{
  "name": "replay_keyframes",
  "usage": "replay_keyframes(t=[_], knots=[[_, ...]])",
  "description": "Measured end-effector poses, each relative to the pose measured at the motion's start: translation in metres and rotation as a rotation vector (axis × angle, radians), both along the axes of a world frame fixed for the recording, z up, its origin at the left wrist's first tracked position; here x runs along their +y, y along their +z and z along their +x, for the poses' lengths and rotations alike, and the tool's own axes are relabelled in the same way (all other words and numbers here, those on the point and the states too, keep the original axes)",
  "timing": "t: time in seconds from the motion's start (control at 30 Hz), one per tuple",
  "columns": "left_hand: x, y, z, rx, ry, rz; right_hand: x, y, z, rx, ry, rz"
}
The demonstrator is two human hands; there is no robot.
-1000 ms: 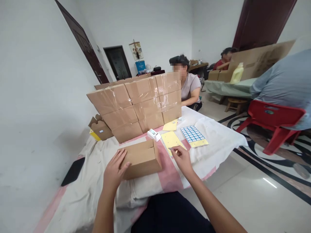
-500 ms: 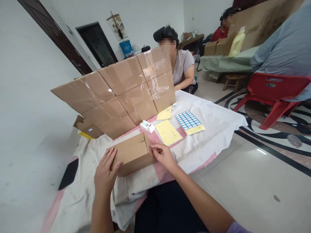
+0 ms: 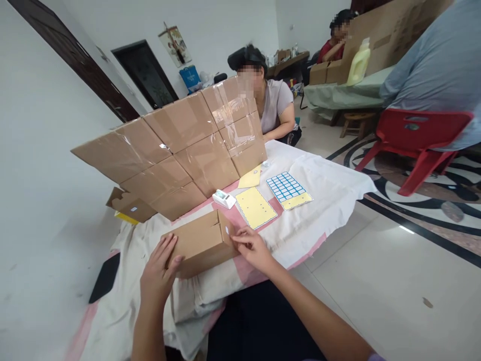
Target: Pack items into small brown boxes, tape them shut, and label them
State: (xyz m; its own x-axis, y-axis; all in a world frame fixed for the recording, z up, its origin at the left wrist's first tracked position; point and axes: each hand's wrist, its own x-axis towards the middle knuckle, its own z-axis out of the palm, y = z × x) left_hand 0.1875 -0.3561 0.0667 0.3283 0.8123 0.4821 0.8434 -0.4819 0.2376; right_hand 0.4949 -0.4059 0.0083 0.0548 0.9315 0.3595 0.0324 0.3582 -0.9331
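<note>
- Cardboard box (image 3: 201, 243) lies near, between the hands; left hand (image 3: 160, 263) spread over its left end; right hand (image 3: 252, 246) loosely curled at its right end, grip unclear;
- white label (image 3: 227, 230) now visible on that right end; one second ago, right hand was over the yellow sheet (image 3: 256, 207).

White label (image 3: 227, 230) newly showing, on box (image 3: 201, 243)

My L grip (image 3: 160, 258): back of hand up, fingers extended fwd, thumb spread off to the R side. L forearm (image 3: 149, 321) near vert. My R grip (image 3: 256, 251): fingers part-curled, tips pointing L; can't tell if thumb + index meet. R forearm (image 3: 319, 313) runs diag. from btm R, wrist approx. straight. Hands apart, both bare, roughly same ht. in view.
</note>
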Motion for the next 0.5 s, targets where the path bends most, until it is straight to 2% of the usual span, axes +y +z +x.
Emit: replay_keyframes(t=[0.1, 0.27, 0.33, 0.43, 0.5], knots=[[0.004, -0.004, -0.004, -0.023, -0.028, 0.013, -0.005, 0.002, 0.001, -0.023, 0.035, 0.032], [0.015, -0.016, -0.019, -0.055, -0.095, 0.008, -0.013, 0.012, 0.018, -0.182, -0.050, -0.087], [0.021, -0.020, -0.027, -0.051, -0.156, -0.006, -0.012, 0.023, 0.027, -0.289, 0.060, -0.087], [0.029, -0.022, -0.036, -0.031, -0.246, -0.002, -0.004, 0.042, 0.028, -0.459, 0.300, -0.010], [0.030, -0.021, -0.037, -0.020, -0.271, 0.018, 0.001, 0.051, 0.020, -0.518, 0.335, 0.055]])
